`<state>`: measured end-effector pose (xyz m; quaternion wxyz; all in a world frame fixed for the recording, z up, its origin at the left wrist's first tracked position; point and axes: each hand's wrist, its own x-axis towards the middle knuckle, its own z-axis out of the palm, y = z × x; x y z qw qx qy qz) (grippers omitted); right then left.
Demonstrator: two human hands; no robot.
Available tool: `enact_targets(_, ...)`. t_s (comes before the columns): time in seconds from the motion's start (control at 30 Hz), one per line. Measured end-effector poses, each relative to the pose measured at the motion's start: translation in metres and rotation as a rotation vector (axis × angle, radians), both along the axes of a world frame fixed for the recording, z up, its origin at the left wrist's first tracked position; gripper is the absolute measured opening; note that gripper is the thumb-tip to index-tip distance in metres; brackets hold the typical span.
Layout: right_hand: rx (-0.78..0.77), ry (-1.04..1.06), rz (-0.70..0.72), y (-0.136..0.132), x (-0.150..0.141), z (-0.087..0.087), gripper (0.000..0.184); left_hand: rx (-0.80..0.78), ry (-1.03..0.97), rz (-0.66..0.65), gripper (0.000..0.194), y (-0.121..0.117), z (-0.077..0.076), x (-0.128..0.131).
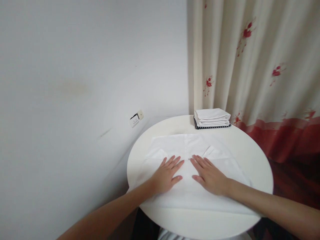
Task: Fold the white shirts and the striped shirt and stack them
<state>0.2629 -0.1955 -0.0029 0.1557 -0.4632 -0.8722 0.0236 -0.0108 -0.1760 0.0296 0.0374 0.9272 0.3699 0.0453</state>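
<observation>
A white cloth garment (186, 196) lies spread over the round table, with a seam down the middle of its far part and two small raised flaps or creases. Its exact kind cannot be made out. My left hand (167, 175) rests palm down on it, left of the middle, with fingers spread. To the right, my right hand (208, 176) also lies flat on the cloth, fingers stretched out and pointing inward. The two hands are a short gap apart, and neither grips anything.
On the far right of the white round table (197, 223) stands a stack of folded white cloths (212, 117) above a dark item with a striped edge (213, 127). A wall with a socket (134, 120) is on the left. A flowered curtain (257, 60) hangs behind.
</observation>
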Motion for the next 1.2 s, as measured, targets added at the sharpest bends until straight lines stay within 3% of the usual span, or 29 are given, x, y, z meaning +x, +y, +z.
enact_targets(0.23,0.114,-0.053,-0.314,-0.012,0.096,-0.024,0.066,0.047,0.025,0.261,0.059,0.013,-0.010,-0.102)
enact_targets(0.37,0.135,-0.063,-0.438,-0.020,0.142,-0.038,0.062,0.001,-0.006,0.362,0.061,0.018,-0.015,-0.133)
enact_targets(0.47,0.166,-0.012,-0.475,-0.018,0.158,-0.035,0.058,0.007,-0.126,0.415,0.059,0.026,-0.008,-0.138)
enact_targets(0.57,0.147,0.084,-0.425,-0.005,0.158,-0.019,0.052,0.011,-0.265,0.447,0.052,0.042,0.007,-0.134)
enact_targets(0.7,-0.036,0.208,-0.349,0.015,0.147,0.005,0.036,-0.130,-0.281,0.403,0.042,0.067,0.023,-0.130)
enact_targets(0.8,-0.139,0.269,-0.301,0.025,0.143,0.013,0.031,-0.192,-0.239,0.337,0.037,0.080,0.027,-0.129)
enact_targets(1.0,-0.193,0.372,-0.282,0.025,0.141,0.015,0.032,-0.181,-0.218,0.318,0.025,0.084,0.031,-0.128)
enact_targets(1.2,-0.207,0.509,-0.279,0.017,0.137,0.039,0.036,-0.152,-0.279,0.376,0.022,0.077,0.050,-0.127)
